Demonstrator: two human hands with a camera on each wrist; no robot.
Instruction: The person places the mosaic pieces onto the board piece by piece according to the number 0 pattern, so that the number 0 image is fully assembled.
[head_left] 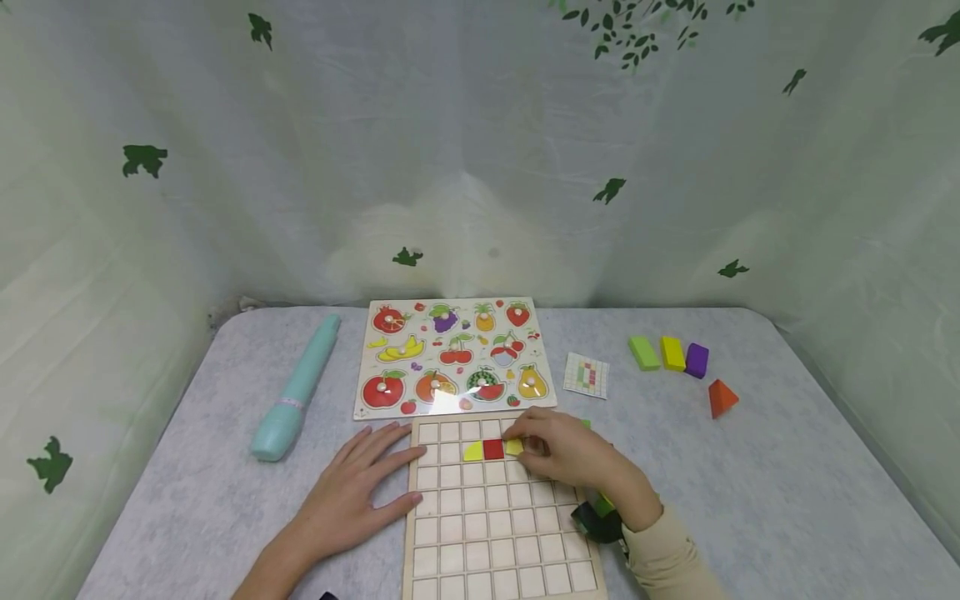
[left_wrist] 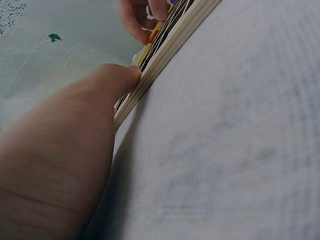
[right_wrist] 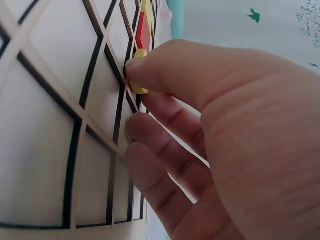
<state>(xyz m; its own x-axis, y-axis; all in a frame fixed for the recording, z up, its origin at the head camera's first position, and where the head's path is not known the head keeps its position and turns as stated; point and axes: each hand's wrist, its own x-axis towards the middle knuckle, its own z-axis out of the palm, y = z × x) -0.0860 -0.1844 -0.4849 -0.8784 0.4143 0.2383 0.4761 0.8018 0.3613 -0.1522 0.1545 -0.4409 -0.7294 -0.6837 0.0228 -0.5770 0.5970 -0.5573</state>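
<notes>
A wooden grid board (head_left: 476, 529) lies flat in front of me, divided into many square cells. Spread fingers of my left hand (head_left: 352, 492) rest at its left edge; in the left wrist view the thumb (left_wrist: 112, 80) touches the board's side. Near the top of the grid, my right hand (head_left: 573, 454) pinches a small yellow block (right_wrist: 141, 90) between thumb and forefinger. Directly left of it sits a red square block (head_left: 492, 449), and beyond that a yellow block with a curved side (head_left: 473, 452). The right fingers partly cover the pinched block.
Behind the board lies a fruit puzzle (head_left: 455, 379), beside a small pattern card (head_left: 587, 376). Light green (head_left: 644, 353), yellow (head_left: 672, 354), purple (head_left: 697, 361) and orange (head_left: 722, 398) blocks stand at the right. A long teal tapered object (head_left: 296, 392) lies left.
</notes>
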